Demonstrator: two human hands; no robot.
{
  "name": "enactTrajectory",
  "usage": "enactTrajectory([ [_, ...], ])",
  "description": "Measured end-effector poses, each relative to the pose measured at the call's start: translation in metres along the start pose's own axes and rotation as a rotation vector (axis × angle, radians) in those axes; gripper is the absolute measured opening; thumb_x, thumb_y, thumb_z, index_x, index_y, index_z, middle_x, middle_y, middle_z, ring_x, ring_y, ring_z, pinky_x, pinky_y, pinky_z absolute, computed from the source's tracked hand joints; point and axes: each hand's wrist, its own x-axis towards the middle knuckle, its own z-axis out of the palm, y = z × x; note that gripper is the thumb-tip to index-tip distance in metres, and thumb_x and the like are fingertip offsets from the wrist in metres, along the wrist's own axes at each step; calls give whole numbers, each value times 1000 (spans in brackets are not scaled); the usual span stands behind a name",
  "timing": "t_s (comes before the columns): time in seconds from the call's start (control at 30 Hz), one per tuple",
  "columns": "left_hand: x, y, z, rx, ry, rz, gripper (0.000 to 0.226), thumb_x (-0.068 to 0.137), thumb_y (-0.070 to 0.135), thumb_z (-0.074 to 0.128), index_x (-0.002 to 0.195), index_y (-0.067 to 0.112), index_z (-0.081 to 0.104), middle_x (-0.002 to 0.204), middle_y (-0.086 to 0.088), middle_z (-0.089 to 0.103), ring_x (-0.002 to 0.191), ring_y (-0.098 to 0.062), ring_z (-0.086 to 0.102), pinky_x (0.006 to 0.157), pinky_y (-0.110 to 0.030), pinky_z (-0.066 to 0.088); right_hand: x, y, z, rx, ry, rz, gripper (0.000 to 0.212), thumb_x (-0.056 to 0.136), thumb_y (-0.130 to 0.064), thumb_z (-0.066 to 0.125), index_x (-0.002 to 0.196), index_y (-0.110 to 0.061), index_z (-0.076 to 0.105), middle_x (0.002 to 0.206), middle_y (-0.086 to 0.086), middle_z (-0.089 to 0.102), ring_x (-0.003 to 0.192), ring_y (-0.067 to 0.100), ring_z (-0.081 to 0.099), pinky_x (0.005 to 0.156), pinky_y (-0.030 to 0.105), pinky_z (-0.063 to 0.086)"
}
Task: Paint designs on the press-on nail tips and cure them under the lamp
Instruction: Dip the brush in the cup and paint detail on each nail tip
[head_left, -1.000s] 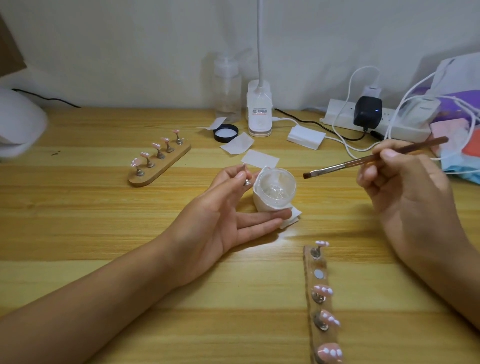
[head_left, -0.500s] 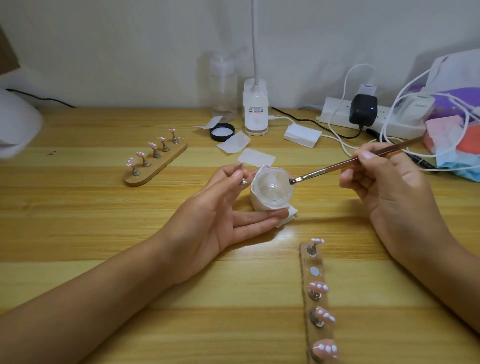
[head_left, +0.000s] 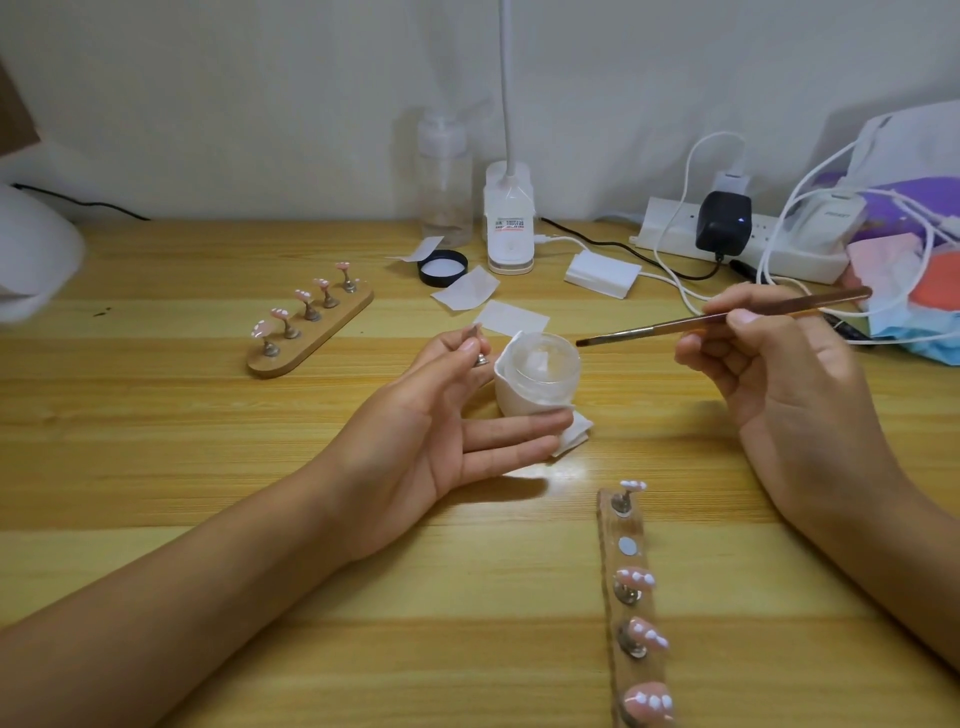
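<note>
Across the desk (head_left: 156, 467), both hands are held near the middle. The left hand (head_left: 441, 415) lies palm up, its lower fingers stretched against the tissue wrapped round the jar. The right hand (head_left: 779, 374), at three o'clock from the jar, is closed on the brush.

At five o'clock a near holder (head_left: 613, 545) carries four pink tips with white marks and one bare magnet. At ten o'clock a far holder (head_left: 322, 338) carries five tips.

The jar (head_left: 540, 364) stands open, and something clear is seen inside; whether it is gel or liquid cannot be told.

The brush (head_left: 691, 322) is laid with its handle toward three o'clock and its bristles toward nine, just beside the jar's rim.

The nail tip (head_left: 475, 328), on its small metal stand, is pinched between the left thumb and forefinger. It lies at nine o'clock from the bristles, beyond the jar, so a short reach across is judged to be needed.
</note>
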Motion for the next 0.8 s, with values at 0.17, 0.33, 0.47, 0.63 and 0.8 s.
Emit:
enactTrajectory([
  [0.17, -1, 0, 2, 3, 11, -2, 7, 94, 26, 52, 99, 21, 50, 141, -11, 52, 108, -49, 63, 86, -52, 56, 1, 2, 0, -31, -57, -5, 26, 87, -9, 45, 85, -23, 66, 78, -7, 65, 78, 12, 65, 76, 20, 52],
  [0.33, 0, -1, 3, 3, 27, 19, 5, 98, 26, 49, 100, 23, 52, 141, -9, 51, 105, -46, 66, 81, -46, 59, 3, 1, -2, -13, -28, -14, 30, 81, -7, 42, 74, -25, 66, 78, -9, 59, 73, 8, 57, 71, 18, 49],
  [0.47, -1, -14, 1, 289, 262, 253, 2, 94, 30, 59, 95, 30, 60, 108, 6, 64, 68, -9, 66, 49, -22, 50, 3, 1, -3, 57, 12, -5, 25, 81, -8, 43, 74, -22, 63, 77, -8, 58, 70, 8, 54, 68, 17, 47],
  [0.63, -11, -19, -2, 580, 106, 425, 7, 84, 38, 63, 90, 36, 65, 75, 16, 58, 56, 0, 44, 45, -14, 37, 1, 1, 0, 156, 14, 48, 18, 87, -13, 48, 79, -19, 62, 69, -6, 58, 63, 10, 58, 62, 19, 49],
  [0.8, -8, -23, 5, 733, -9, 263, 4, 85, 28, 67, 86, 30, 70, 75, 11, 69, 69, -4, 62, 54, -14, 43, -4, 0, 4, 149, -89, 54, 26, 89, -13, 45, 76, -22, 66, 66, -4, 60, 61, 12, 61, 60, 21, 52],
])
